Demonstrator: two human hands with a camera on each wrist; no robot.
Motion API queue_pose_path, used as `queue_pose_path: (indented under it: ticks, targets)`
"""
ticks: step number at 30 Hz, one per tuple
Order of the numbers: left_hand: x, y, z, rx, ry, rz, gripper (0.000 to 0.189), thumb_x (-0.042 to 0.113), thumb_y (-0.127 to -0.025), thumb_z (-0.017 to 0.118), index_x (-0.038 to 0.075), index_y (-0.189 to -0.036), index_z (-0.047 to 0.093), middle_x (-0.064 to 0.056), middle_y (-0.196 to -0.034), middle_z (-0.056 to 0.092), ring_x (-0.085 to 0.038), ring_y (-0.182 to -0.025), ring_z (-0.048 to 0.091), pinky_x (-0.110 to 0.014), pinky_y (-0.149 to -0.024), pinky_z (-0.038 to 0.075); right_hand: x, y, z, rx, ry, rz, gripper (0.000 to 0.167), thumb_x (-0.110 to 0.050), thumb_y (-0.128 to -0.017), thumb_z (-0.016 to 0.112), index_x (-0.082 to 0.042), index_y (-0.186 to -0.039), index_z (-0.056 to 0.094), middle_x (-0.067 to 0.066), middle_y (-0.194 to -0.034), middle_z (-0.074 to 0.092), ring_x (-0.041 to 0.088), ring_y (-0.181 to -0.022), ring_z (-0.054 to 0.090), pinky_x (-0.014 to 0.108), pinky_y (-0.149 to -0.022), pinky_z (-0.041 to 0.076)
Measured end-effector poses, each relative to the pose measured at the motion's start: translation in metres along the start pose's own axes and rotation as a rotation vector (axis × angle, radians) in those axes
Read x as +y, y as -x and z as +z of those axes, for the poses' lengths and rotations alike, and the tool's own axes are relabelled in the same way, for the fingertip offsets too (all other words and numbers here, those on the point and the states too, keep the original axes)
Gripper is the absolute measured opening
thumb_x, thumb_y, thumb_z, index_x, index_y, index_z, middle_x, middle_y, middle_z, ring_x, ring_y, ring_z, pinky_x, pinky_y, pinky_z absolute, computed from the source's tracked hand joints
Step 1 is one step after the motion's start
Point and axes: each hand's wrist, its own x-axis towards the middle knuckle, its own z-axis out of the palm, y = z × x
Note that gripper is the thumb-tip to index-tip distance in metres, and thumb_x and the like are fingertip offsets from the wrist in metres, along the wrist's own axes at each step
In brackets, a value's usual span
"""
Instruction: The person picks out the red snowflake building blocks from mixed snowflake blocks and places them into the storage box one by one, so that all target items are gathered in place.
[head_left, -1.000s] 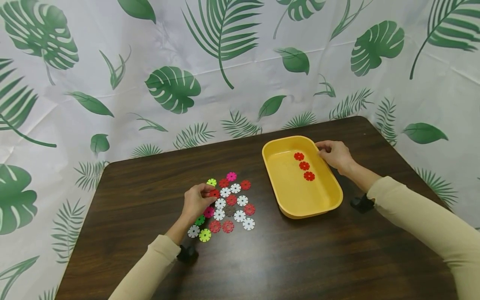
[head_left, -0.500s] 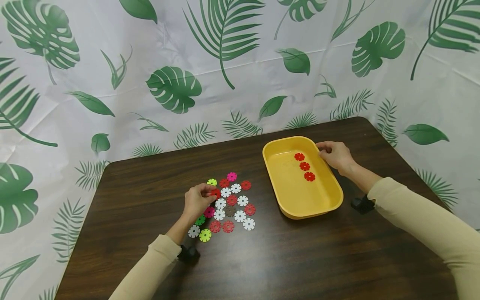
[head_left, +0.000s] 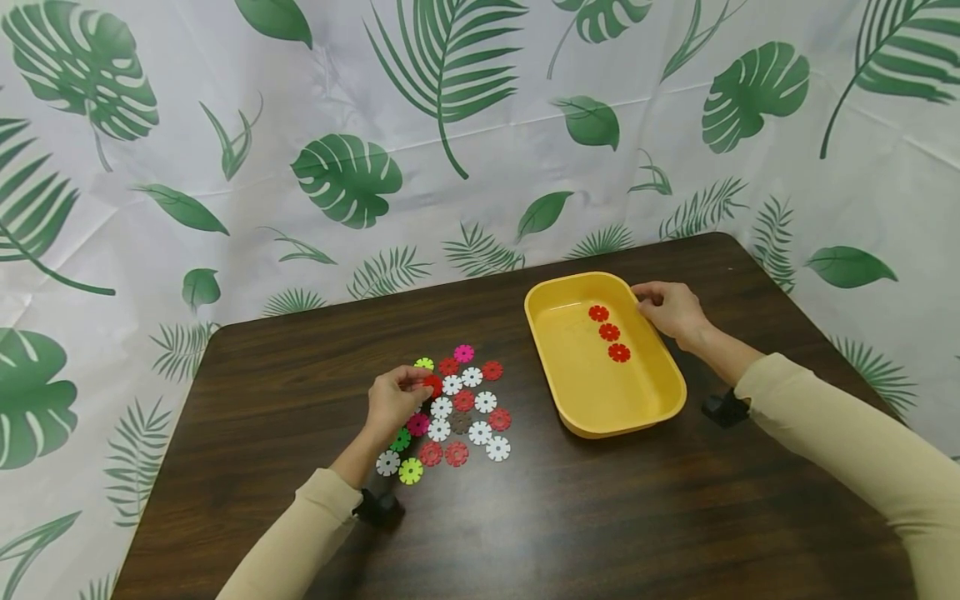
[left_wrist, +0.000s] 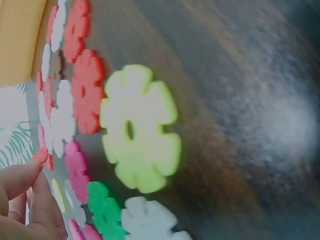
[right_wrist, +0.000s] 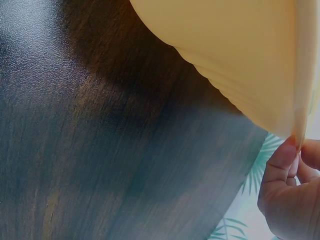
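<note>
In the head view my left hand [head_left: 393, 404] pinches a red notched plastic disc [head_left: 432, 385] between thumb and fingertips, at the left side of a cluster of similar discs. The left wrist view shows the pinched red disc [left_wrist: 40, 156] edge-on and slightly raised. My right hand [head_left: 672, 315] grips the far right rim of a yellow plastic tub [head_left: 588, 387]. In the right wrist view, thumb and fingers pinch that tub's rim [right_wrist: 302, 90]. Three red discs [head_left: 609, 332] lie in a row inside the tub.
The cluster holds white discs [head_left: 480, 432], red discs [head_left: 456, 454], a brown disc [head_left: 460, 422], and pink, green, grey and yellow-green ones. They lie flat on the dark wooden table [head_left: 570, 517]. A leaf-patterned cloth [head_left: 487, 208] hangs behind the table's far edge.
The red disc in my left fingers has risen slightly and shifted a little away from me. My right hand and the tub stay in place.
</note>
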Motion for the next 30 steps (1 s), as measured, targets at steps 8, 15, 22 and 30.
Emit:
queue_pose_path:
  ticks: [8, 15, 22, 30]
  targets:
    - [0.011, -0.003, 0.000, -0.011, 0.089, -0.033, 0.022, -0.004, -0.094, 0.071, -0.005, -0.115, 0.073, -0.013, -0.102, 0.069, -0.018, -0.091, 0.060, -0.017, -0.069, 0.049, 0.000, -0.001, 0.000, 0.000, -0.005, -0.003, 0.040, 0.000, -0.107, 0.049, 0.014, -0.144, 0.049, 0.034, -0.120, 0.058, 0.038, -0.096, 0.066, 0.021, -0.071, 0.059]
    - [0.030, -0.004, 0.008, -0.055, 0.198, 0.000, 0.025, -0.007, -0.093, 0.070, -0.009, -0.118, 0.071, -0.009, -0.098, 0.065, -0.008, -0.083, 0.058, -0.014, -0.069, 0.050, 0.000, -0.001, 0.000, 0.000, -0.004, 0.008, 0.040, -0.001, -0.107, 0.049, 0.014, -0.144, 0.049, 0.034, -0.121, 0.058, 0.037, -0.096, 0.066, 0.024, -0.075, 0.061]
    - [0.052, -0.003, 0.025, -0.128, 0.324, -0.004, 0.027, -0.008, -0.093, 0.069, -0.010, -0.120, 0.069, 0.000, -0.091, 0.063, -0.007, -0.083, 0.060, -0.015, -0.073, 0.054, 0.001, -0.001, 0.000, 0.000, -0.004, 0.016, 0.040, -0.001, -0.107, 0.049, 0.014, -0.145, 0.049, 0.034, -0.122, 0.058, 0.039, -0.098, 0.066, 0.029, -0.079, 0.063]
    - [0.080, 0.000, 0.051, -0.208, 0.422, -0.022, 0.029, -0.009, -0.093, 0.069, -0.011, -0.122, 0.068, 0.000, -0.091, 0.063, -0.006, -0.079, 0.060, -0.018, -0.075, 0.057, 0.000, -0.001, 0.001, 0.001, 0.004, 0.015, 0.040, -0.001, -0.107, 0.049, 0.013, -0.145, 0.049, 0.035, -0.125, 0.059, 0.042, -0.101, 0.066, 0.034, -0.083, 0.063]
